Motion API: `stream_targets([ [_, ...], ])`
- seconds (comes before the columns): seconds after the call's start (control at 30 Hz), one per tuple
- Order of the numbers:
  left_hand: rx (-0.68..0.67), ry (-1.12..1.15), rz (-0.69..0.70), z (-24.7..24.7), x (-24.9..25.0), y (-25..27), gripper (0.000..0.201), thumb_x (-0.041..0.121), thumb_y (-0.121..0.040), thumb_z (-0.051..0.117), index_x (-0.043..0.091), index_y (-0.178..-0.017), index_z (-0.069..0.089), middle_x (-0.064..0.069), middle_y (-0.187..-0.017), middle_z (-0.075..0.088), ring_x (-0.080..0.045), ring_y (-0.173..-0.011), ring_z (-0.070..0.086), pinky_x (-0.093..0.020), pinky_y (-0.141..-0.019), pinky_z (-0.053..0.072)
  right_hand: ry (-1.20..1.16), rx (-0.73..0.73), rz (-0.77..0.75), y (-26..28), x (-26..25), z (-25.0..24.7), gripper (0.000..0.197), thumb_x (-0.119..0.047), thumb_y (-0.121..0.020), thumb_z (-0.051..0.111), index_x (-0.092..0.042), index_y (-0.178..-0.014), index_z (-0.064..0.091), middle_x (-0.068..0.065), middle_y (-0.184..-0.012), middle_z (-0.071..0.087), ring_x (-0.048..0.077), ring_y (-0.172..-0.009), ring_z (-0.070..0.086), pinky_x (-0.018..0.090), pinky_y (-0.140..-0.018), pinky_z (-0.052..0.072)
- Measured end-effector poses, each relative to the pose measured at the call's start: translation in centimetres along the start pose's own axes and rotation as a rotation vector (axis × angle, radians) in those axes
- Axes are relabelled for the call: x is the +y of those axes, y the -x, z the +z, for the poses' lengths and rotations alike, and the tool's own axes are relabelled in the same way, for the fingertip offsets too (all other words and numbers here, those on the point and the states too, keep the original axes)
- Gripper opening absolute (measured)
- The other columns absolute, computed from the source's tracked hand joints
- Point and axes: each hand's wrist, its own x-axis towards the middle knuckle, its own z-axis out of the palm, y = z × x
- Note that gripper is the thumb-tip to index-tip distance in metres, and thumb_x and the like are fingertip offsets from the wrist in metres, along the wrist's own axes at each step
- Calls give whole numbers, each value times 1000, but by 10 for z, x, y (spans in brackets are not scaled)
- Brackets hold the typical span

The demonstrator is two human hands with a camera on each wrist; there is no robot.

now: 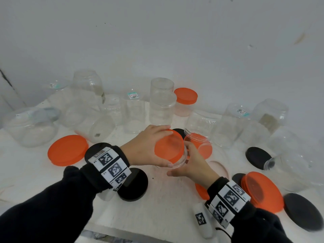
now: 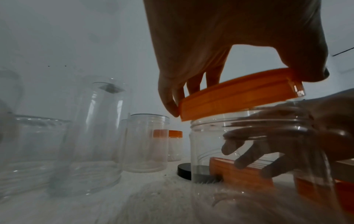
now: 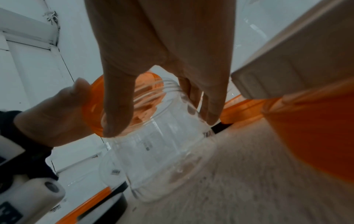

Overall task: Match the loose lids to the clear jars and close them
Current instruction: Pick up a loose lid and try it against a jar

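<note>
Nearest, a black lid lies on the white table by the left wrist; just beyond, the right hand wraps thumb and fingers around a clear jar standing mid-table; the left hand grips an orange lid by its rim, tilted over the jar's mouth, one edge touching the neck, not seated; farther left lies a large orange lid; against the wall stand open clear jars and one orange-capped jar.
</note>
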Motion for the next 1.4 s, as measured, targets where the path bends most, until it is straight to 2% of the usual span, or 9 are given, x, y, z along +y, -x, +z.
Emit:
stream_targets([
  [0.23,-39,-97,33,13,10,-8,110,79,-49,48,24,-143,32,9,-151,21,-10,-133,17,-37,-111,25,32,27,-35,7,2,-5,93,-12,-53,90,-23,-125,33,-10,-119,45,2,-109,47,9,-74,43],
  [0.3,-59,-111,31,16,13,-11,110,79,-48,47,25,-143,31,10,-151,20,-11,-133,16,-39,-110,25,55,24,-45,8,4,-5,101,-21,-48,92,-18,-130,34,-7,-123,45,4,-111,47,11,-81,44],
  [0.4,-85,-119,38,21,17,-14,110,80,-48,45,26,-142,32,9,-152,19,-13,-133,16,-39,-110,26,95,30,-43,10,8,-6,118,-45,-35,86,-18,-136,31,-4,-128,45,9,-115,48,27,-93,48],
  [0.57,-137,-92,-9,22,21,-14,107,74,-54,57,26,-145,26,8,-154,12,-11,-135,10,-40,-112,22,132,-42,-18,15,5,-18,122,-30,-50,91,-17,-146,16,-2,-143,32,12,-129,37,35,-107,38],
  [0.77,-76,234,-95,27,16,2,131,57,-45,77,27,-147,1,11,-149,2,-4,-136,6,-20,-110,15,452,-192,-114,24,-23,-49,121,-30,-57,89,-19,-148,9,-5,-146,17,10,-134,24,24,-110,25],
  [0.9,-13,474,-233,33,9,12,131,22,-54,90,22,-146,-4,7,-142,16,-4,-128,23,6,-88,24,663,-271,-202,21,-48,-58,108,-35,-62,86,-24,-145,18,-7,-142,19,9,-132,23,20,-108,24],
  [1.0,56,560,-295,42,14,14,121,8,-62,85,22,-144,-2,8,-132,22,-5,-120,32,3,-81,33,773,-334,-235,12,-62,-53,104,-41,-65,82,-25,-145,19,-6,-143,20,12,-132,24,30,-110,29],
  [1.23,113,612,-310,54,9,11,107,7,-61,86,21,-139,14,12,-123,32,5,-106,41,-4,-77,42,1088,-488,-170,-12,-77,-32,108,-53,-67,76,-26,-147,9,0,-151,17,22,-134,29,42,-106,36],
  [1.4,95,664,-321,57,-2,9,110,19,-49,89,23,-137,24,14,-123,41,-5,-117,44,-23,-97,43,1213,-515,-114,-18,-83,-25,105,-47,-69,76,-31,-147,8,2,-146,24,26,-126,40,43,-97,44],
])
